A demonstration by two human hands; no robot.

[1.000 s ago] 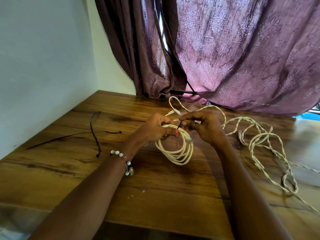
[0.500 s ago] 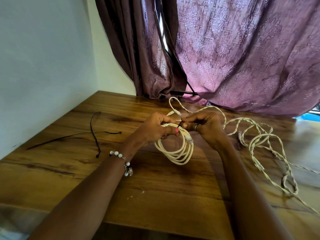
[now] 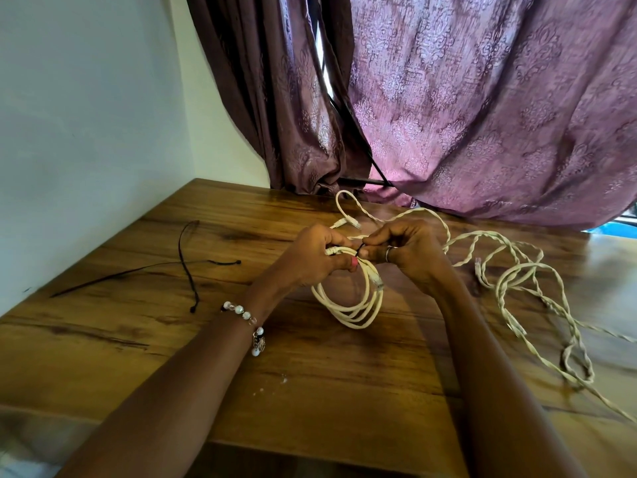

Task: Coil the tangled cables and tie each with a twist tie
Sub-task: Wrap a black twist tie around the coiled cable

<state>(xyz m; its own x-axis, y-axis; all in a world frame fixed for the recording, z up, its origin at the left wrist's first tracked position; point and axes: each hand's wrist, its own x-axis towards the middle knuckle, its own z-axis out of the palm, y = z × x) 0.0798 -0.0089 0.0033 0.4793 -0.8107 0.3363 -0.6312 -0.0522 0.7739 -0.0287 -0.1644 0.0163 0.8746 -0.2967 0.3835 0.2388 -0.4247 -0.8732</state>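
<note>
A cream cable coil (image 3: 348, 308) of several loops hangs just above the wooden table (image 3: 310, 391). My left hand (image 3: 310, 257) grips the top of the coil, thumb pressed over the loops. My right hand (image 3: 406, 251) pinches a thin black twist tie (image 3: 360, 249) wrapped at the top of the coil. A clear plug (image 3: 377, 281) on the cable's end sticks out on the coil's right side. More cream cables (image 3: 517, 281), twisted round each other, sprawl over the table to the right.
Two loose black twist ties (image 3: 188, 267) lie on the table to the left, near the white wall (image 3: 86, 132). A purple curtain (image 3: 482, 115) hangs down to the table's back edge. Two cable plugs (image 3: 346, 222) rest behind my hands.
My hands and the coil have stayed in place. My right fingers have shifted slightly on the black tie at the top of the coil.
</note>
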